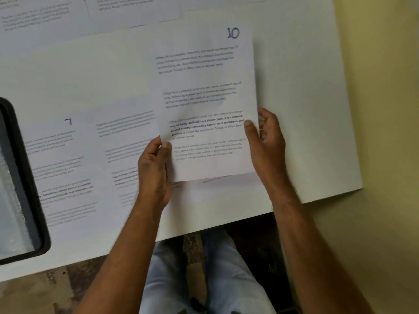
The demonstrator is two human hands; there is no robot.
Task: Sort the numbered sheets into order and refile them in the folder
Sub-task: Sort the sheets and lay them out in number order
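Centre frame: sheet 10 [204, 98] | left hand [154, 168] and right hand [267, 139] pinch its lower side edges | light, floppy, creasable; hold both edges | sheet 7 [59, 159] on table [306, 98]

One head-worn camera looks steeply down and forward from close above the white table [306, 109], its near edge and the person's lap below.

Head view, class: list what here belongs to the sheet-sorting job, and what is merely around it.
Belongs to the job:
sheet marked 10, pinched by left hand and right hand
sheet marked 7, flat on the table
other printed sheets
dark-edged folder, at left

Merely around:
white table
floor
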